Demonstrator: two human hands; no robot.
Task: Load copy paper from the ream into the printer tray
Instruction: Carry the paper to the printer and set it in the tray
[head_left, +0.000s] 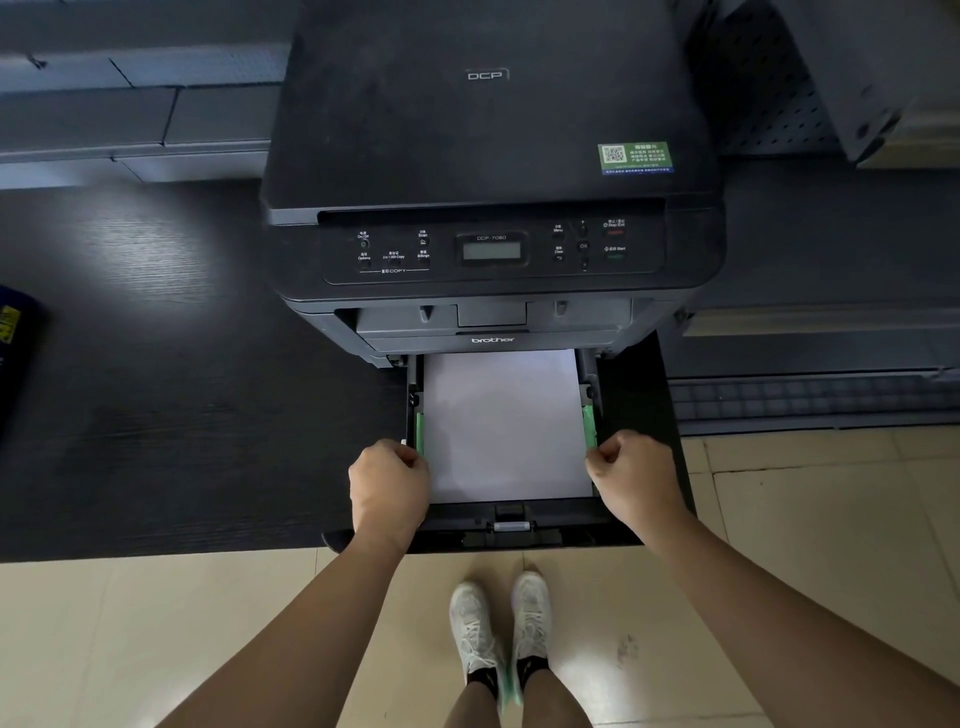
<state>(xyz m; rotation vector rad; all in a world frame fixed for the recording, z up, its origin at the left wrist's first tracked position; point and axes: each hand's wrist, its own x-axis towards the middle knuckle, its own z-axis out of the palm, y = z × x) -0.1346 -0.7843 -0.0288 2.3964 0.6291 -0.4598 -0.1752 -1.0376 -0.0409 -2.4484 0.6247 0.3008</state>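
Note:
A black printer (488, 156) stands on a dark desk, its paper tray (519, 530) pulled out toward me. White copy paper (504, 426) lies flat in the tray between two green side guides (588, 426). My left hand (387, 486) grips the tray's left side wall by the left green guide, fingers curled. My right hand (631, 475) grips the right side wall at the right guide in the same way. No ream is clearly in view.
The dark desk (171, 364) stretches to the left, with a dark blue and yellow package (13, 338) at its left edge. Grey shelving (810, 395) stands to the right. Below are beige floor tiles (810, 545) and my white shoes (498, 629).

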